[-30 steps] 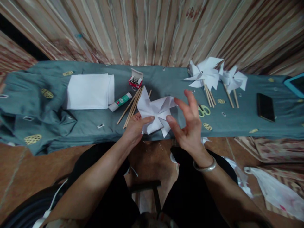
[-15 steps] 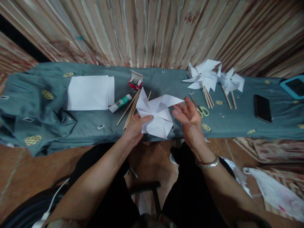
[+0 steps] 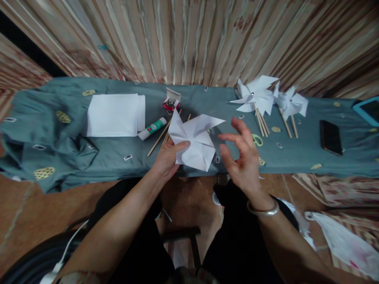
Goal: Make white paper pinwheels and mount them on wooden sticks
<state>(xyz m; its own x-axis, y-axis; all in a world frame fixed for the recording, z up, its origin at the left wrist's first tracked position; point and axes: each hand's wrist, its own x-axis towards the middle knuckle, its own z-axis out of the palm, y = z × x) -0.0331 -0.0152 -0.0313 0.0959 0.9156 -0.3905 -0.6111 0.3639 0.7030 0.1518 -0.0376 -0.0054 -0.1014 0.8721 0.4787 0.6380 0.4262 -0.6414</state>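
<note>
At centre frame, the left hand point(image 3: 167, 157) pinches the folded paper pinwheel point(image 3: 195, 142) over the near table edge; the right hand point(image 3: 244, 159) hovers just beside it, fingers spread, empty. Beyond lie wooden sticks point(image 3: 161, 136), a glue stick point(image 3: 152, 128) and finished pinwheels point(image 3: 257, 94) at upper right.

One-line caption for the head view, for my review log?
Left hand pinches a half-folded white paper pinwheel over a teal-covered table; open right hand hovers beside it, finished pinwheels lying beyond.

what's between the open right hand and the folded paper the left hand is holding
Nothing visible. The right hand hangs open just right of the folded white paper, apart from it, with only bare teal cloth showing in the gap. The left hand pinches the paper's left edge; the green scissors lie beyond the right hand, out of the way.
</note>
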